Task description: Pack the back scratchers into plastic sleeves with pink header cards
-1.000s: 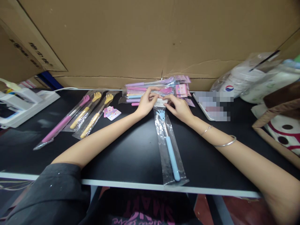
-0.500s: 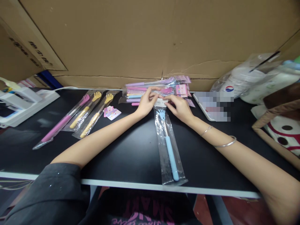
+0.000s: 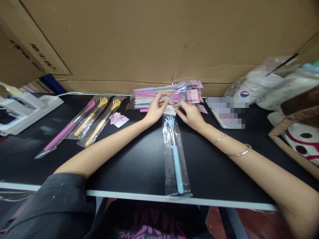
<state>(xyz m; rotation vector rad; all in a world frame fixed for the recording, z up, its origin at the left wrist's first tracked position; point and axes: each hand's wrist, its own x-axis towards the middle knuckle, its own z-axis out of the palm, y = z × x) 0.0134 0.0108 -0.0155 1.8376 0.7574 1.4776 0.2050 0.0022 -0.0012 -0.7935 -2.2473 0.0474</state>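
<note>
Blue scratcher bag (image 3: 174, 159) runs nearward from left hand (image 3: 156, 111), right hand (image 3: 190, 114) grip

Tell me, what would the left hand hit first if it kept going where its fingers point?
Probably the pile of bagged back scratchers just past the left hand, which pinches the blue back scratcher's bag; the cardboard box stands farther back.
</note>
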